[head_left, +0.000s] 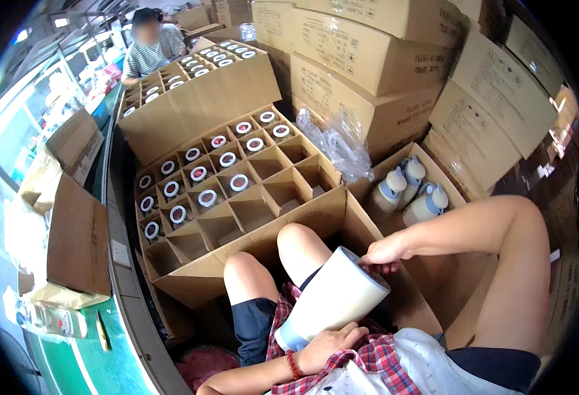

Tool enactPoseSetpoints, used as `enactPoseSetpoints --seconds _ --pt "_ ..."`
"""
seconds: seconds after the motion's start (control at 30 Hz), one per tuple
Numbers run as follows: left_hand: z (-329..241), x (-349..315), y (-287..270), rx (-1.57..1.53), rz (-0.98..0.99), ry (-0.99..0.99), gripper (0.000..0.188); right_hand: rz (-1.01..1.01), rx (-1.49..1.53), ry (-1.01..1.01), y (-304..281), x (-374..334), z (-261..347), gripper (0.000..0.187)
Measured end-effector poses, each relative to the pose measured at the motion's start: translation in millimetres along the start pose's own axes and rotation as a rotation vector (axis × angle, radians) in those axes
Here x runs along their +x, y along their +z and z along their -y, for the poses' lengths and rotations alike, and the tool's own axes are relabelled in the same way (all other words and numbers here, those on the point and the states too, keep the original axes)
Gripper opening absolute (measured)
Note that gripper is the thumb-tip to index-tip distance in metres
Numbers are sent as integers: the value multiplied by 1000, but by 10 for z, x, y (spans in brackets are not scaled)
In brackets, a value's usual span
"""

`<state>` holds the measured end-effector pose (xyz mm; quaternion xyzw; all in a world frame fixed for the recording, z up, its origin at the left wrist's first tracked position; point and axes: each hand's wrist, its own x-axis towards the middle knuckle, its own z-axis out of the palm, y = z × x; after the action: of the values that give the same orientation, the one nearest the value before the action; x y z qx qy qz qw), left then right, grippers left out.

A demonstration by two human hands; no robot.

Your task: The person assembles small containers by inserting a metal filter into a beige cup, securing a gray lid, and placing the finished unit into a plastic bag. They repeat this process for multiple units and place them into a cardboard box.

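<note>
A cream jug [332, 299] with light blue ends lies tilted across my lap, its wide end up and to the right. My left hand [329, 347] is closed around its lower, narrower end. At the rim of the wide end, my right hand [387, 253] has its fingers curled in and touching; whatever they may pinch is hidden. Right of my knees, an open carton [457, 280] holds several similar jugs [426, 204] with cream lids and blue-grey necks. In front of me stands a divided carton [250, 253], where several round white-rimmed tops [207, 198] show in the cells.
Behind it is another divided carton [204, 89] with similar tops. Clear plastic wrap [339, 145] lies between the cartons and tall stacked boxes [362, 59]. At left runs a green bench [115, 336] with a yellow-black cutter [102, 332] and open boxes [75, 240]. A person [151, 46] sits far off.
</note>
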<state>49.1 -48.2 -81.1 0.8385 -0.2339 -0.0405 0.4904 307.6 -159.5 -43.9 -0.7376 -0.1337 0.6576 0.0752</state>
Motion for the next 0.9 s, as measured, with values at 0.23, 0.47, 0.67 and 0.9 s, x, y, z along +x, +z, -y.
enactPoseSetpoints --seconds 0.23,0.47,0.67,0.9 --pt "169 -377 -333 -272 -474 -27 32 -186 155 -293 -380 -42 299 62" --pt "698 -1015 -680 -1406 -1217 -79 15 -1426 619 -560 -2504 1331 -471 66" --pt "519 -930 -717 -1205 -904 -320 26 -1224 399 -422 -3085 2041 -430 57" --pt "615 -823 -1951 -360 -450 -572 45 -1372 594 -1308 -2607 946 335 31"
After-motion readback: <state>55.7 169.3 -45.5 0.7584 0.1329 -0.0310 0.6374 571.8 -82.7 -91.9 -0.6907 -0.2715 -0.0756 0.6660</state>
